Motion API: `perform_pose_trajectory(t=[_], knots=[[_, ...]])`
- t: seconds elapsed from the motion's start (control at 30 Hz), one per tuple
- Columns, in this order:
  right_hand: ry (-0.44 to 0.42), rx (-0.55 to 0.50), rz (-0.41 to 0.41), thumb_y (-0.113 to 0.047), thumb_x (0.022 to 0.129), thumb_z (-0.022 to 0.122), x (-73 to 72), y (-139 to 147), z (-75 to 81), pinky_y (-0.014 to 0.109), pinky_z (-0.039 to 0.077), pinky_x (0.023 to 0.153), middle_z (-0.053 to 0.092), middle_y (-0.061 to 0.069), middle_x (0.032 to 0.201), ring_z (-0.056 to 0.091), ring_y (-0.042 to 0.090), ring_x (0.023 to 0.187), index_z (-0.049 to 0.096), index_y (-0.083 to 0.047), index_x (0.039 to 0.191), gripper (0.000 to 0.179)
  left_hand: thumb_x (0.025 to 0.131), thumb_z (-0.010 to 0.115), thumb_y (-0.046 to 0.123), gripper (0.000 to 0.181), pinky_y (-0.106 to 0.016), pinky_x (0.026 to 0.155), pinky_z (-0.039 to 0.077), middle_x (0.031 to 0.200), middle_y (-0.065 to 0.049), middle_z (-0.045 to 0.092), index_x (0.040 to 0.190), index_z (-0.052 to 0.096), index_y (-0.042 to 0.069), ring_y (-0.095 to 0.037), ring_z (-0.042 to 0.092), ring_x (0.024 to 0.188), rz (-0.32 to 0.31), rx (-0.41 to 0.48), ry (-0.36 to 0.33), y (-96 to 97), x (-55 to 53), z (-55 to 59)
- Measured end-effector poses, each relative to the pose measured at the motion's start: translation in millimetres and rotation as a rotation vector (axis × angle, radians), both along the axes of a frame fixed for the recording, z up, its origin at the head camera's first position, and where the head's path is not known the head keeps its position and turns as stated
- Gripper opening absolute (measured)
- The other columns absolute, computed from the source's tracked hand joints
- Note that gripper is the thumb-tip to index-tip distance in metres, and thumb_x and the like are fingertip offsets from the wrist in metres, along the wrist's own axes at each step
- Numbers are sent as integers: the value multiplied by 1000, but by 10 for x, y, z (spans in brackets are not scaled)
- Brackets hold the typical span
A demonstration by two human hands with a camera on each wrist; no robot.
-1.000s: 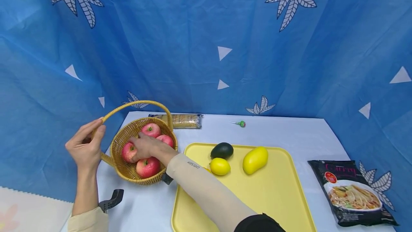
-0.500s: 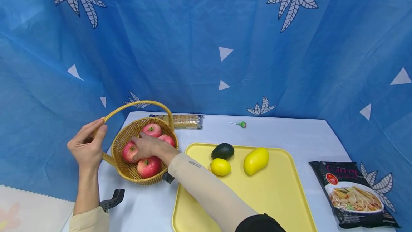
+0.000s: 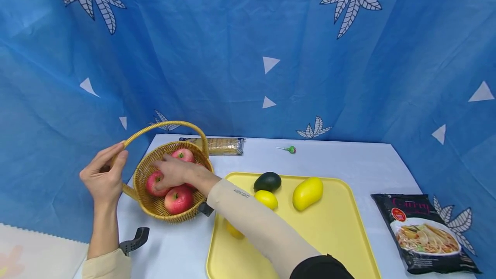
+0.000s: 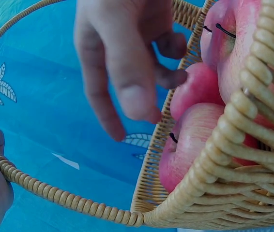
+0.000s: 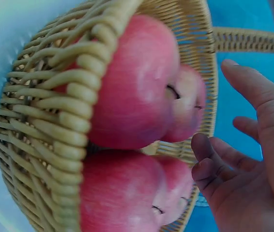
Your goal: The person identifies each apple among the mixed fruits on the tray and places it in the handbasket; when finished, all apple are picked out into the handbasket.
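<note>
My left hand (image 3: 103,173) grips the arched handle (image 3: 176,122) of a yellow wicker basket (image 3: 145,168), pinching it between thumb and fingers. Several red apples (image 3: 179,201) lie in the basket, with stems showing. Over them hovers my right hand (image 3: 175,173), fingers spread and slightly bent, nothing held. In the right wrist view a gap shows between that hand (image 5: 258,154) and the apples (image 5: 137,82). The left wrist view has its fingers hanging beside the apples (image 4: 195,140), inside the handle's arch. The right forearm crosses a yellow tray (image 3: 329,236).
On the tray sit a dark avocado (image 3: 267,181), a lemon (image 3: 266,199), a mango (image 3: 308,193) and a yellow fruit (image 3: 234,230) half under the sleeve. Behind are a long clear-wrapped packet (image 3: 226,146) and a lollipop (image 3: 291,149). A black curry noodle bag (image 3: 424,231) lies right.
My right hand has loosened and lifted slightly off the apples, its forearm shifting right. A yellow fruit now shows left of the sleeve. My left hand keeps its hold on the handle.
</note>
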State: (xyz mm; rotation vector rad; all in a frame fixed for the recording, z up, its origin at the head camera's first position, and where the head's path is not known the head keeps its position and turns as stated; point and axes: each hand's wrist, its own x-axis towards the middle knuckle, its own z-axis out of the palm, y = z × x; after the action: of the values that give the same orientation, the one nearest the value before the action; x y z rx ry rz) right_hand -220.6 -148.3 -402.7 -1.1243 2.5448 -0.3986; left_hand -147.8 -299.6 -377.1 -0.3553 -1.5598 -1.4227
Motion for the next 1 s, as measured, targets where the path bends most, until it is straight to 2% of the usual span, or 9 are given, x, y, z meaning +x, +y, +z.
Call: perform_pose_trajectory(t=[0.23, 0.43, 0.67, 0.8, 1.0], knots=[[-9, -21, 55, -56, 87, 72, 78, 73, 185, 21, 45, 100, 37, -11, 152, 35, -1, 135, 33, -36, 156, 82, 81, 70, -18, 18, -10, 59, 44, 101, -15, 77, 99, 69, -22, -5, 67, 73, -9, 0, 0, -4, -7, 4], [-45, -77, 106, -54, 89, 70, 139, 281, 291, 19, 45, 97, 38, -13, 152, 34, -1, 136, 31, -34, 157, 81, 82, 69, -19, 18, -10, 60, 46, 102, -16, 76, 99, 68, -23, -7, 70, 78, -17, 0, -3, -11, -14, 2], [51, -93, 140, -57, 89, 69, 217, 585, 349, 20, 42, 104, 43, -13, 151, 34, 4, 139, 34, -33, 156, 80, 82, 69, -18, 18, -10, 61, 47, 104, -15, 76, 99, 69, -22, -8, 71, 82, -2, -17, -14, -14, -7, 11], [57, -123, 142, -59, 88, 69, 227, 794, 382, 21, 41, 106, 41, -10, 151, 36, 5, 137, 36, -33, 156, 80, 82, 70, -18, 18, -10, 61, 46, 104, -16, 76, 100, 69, -21, -8, 71, 82, 0, -20, -19, -10, -6, 23], [28, -183, 135, -58, 89, 68, 245, 1118, 407, 27, 45, 105, 38, -5, 155, 45, 9, 132, 36, -32, 156, 78, 82, 70, -18, 19, -11, 55, 40, 103, -16, 76, 100, 69, -22, -5, 62, 67, -16, -13, -9, -24, -14, 3]])
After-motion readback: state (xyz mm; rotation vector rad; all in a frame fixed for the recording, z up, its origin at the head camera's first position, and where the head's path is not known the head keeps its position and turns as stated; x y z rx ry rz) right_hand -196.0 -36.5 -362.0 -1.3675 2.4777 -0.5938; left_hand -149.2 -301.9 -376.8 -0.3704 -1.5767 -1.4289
